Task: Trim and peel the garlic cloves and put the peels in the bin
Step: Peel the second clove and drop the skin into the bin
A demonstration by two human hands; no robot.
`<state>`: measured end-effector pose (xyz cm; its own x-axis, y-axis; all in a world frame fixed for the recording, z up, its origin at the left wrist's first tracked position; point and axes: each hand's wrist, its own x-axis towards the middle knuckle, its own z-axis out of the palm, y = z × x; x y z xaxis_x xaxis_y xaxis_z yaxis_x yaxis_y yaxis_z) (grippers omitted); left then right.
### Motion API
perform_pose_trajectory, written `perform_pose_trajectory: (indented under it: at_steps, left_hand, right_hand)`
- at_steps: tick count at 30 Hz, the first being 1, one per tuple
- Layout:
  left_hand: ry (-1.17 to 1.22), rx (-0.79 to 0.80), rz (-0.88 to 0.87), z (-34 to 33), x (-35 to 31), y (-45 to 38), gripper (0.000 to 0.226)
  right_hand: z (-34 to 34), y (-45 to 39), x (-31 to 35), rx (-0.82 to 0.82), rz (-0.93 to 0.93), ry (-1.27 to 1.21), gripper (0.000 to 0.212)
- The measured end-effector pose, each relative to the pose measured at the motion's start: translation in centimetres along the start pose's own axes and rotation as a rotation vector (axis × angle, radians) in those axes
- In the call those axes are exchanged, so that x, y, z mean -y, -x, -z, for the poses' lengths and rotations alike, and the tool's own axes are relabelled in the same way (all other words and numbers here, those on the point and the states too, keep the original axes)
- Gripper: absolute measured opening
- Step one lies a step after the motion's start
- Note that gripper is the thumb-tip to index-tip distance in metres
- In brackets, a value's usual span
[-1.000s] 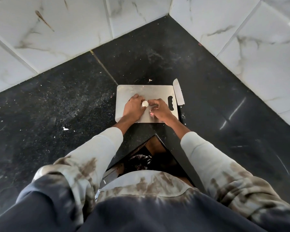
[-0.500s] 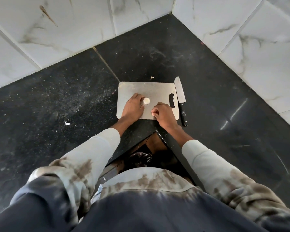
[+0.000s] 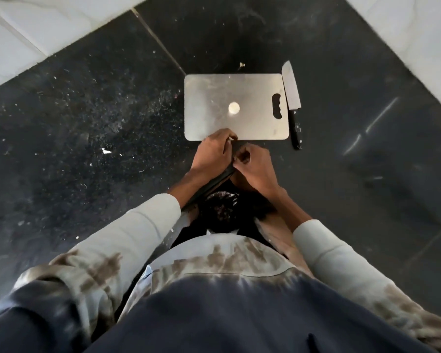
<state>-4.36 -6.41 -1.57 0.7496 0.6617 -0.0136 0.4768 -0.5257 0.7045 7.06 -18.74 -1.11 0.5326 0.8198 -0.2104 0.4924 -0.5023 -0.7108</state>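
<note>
Our left hand [image 3: 211, 155] pinches a bit of peel [image 3: 231, 139]. Our right hand [image 3: 255, 166] is curled shut. One round, bare clove [image 3: 234, 107] sits on the board [image 3: 209, 105].

What the left hand [image 3: 211, 154] pinches at its fingertips is too small to identify. The right hand [image 3: 255, 165] curls closed, its contents hidden. The bin [image 3: 222, 207] below the bench [image 3: 87, 123] is mostly covered by the arms.

A home kitchen, by the look of it: a dark speckled stone bench [image 3: 87, 123] fills a corner walled with white marble-veined tiles [image 3: 23, 34], with a steel cutting board [image 3: 214, 93] and a black-handled kitchen knife [image 3: 292, 98] beside its right edge.
</note>
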Motion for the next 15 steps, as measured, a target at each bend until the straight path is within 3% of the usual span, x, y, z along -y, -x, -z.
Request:
perform_pose_trajectory:
  at_steps: [5,8,11,15]
  left_hand:
    - [-0.020,0.030,-0.010,0.4,2.0,1.5,0.022]
    - [-0.011,0.034,-0.024,0.3,2.9,2.1,0.022]
    - [-0.018,0.039,-0.034,0.3,2.9,2.2,0.022]
    - [-0.021,0.052,-0.055,0.8,2.6,1.7,0.022]
  right_hand:
    - [-4.2,5.8,-3.7,0.126,-0.083,0.110,0.006]
    - [-6.5,6.6,-5.6,0.180,-0.194,0.151,0.017]
    - [-7.5,6.3,-6.1,0.263,-0.262,0.206,0.015]
    - [-6.3,5.8,-4.9,0.202,-0.289,0.244,0.020]
